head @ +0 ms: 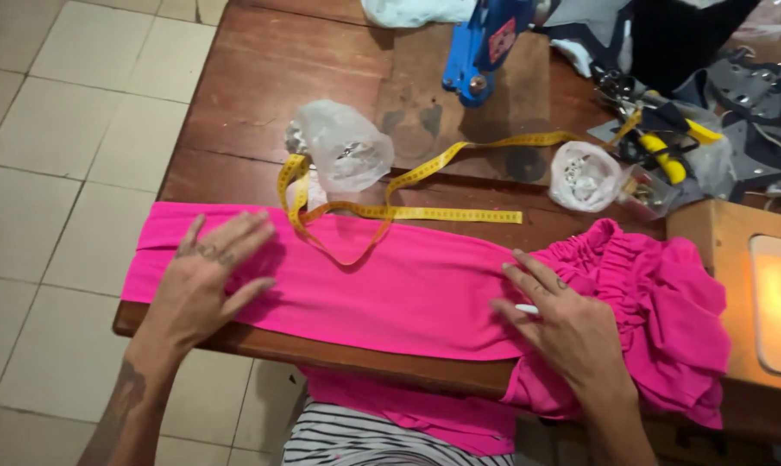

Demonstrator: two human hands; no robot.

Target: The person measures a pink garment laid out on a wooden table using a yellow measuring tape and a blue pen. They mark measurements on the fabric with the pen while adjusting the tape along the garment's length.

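Across mid-frame, pink fabric is lying flat on the table, ruffled end bunching at right. Left hand is pressing it at left, fingers spread, gripping nothing. Right hand is resting flat at centre-right, a white stick poking out between its fingers. Yellow tape is looping just above, touching the fabric's top edge.

Both hands are pressing flat on a pink garment lying across the wooden worktop: the left hand on its smooth end, the right hand beside its gathered ruffles. A yellow tape measure is trailing over the fabric's far edge.
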